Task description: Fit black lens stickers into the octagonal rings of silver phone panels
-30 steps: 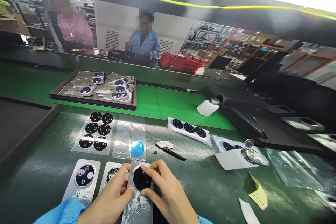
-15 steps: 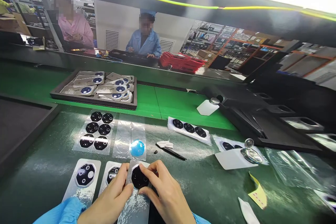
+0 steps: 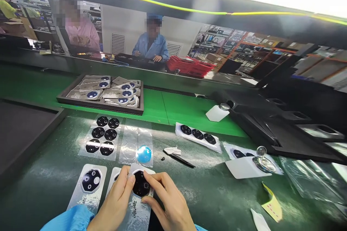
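A silver, film-covered panel (image 3: pixel 138 212) stands tilted before me, with my left hand (image 3: pixel 116 195) closed on its left edge. Over the octagonal frame near its top lies a glossy black lens cover (image 3: pixel 141 185). The thumb and index finger of my right hand (image 3: pixel 168 196) pinch this cover at its upper and lower right rim. Part of the rim is hidden by my fingers. Left of my hands lies a similar silver panel (image 3: pixel 88 189) with a black lens cover in its frame. Another panel (image 3: pixel 115 174) is mostly covered by my left hand.
Black lens covers sit on a clear sheet (image 3: pixel 116 151); a second sheet (image 3: pixel 127 140) carries a blue disc (image 3: pixel 144 154). Tweezers (image 3: pixel 184 160) lie right of it. Dispenser bottles (image 3: pixel 244 168) and a white strip of covers (image 3: pixel 176 130) are farther right. A tray (image 3: pixel 100 107) of panels stands behind.
The held panel has tilted slightly and shifted left, and the black lens cover appears turned a little. Both hands keep their grip. The whole view has shifted slightly.
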Demonstrator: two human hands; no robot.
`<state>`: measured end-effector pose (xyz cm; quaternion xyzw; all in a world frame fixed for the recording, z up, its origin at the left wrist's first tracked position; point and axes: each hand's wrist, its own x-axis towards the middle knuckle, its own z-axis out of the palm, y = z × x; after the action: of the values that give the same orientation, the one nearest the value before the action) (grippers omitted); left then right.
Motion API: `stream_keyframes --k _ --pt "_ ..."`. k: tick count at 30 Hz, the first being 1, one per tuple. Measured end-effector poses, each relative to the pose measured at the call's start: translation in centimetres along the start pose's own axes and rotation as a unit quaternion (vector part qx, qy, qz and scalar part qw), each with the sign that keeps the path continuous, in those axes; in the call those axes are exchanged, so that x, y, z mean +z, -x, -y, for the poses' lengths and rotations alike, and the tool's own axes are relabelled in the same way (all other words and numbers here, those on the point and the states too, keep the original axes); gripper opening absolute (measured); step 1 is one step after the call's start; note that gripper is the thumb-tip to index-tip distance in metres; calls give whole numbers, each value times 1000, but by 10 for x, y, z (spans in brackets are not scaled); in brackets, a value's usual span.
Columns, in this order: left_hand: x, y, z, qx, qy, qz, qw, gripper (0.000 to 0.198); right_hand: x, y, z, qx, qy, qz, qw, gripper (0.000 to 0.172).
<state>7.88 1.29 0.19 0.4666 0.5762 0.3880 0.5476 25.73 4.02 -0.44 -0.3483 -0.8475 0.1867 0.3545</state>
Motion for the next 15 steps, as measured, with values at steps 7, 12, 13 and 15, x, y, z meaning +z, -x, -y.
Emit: stream_keyframes --k 7,12,13,15 --pt "-4 3 -3 -13 2 26 1000 42 -2 -1 0 9 -25 -24 999 40" --pt "-7 3 -7 6 -53 41 998 34 -2 -5 0 3 -39 -36 999 36" --pt "-7 3 -6 8 -58 38 998 32 -2 -6 -1 2 -43 -38 998 35" --pt "-7 3 -3 6 -65 35 997 30 -2 -6 -2 1 -51 -40 998 34"
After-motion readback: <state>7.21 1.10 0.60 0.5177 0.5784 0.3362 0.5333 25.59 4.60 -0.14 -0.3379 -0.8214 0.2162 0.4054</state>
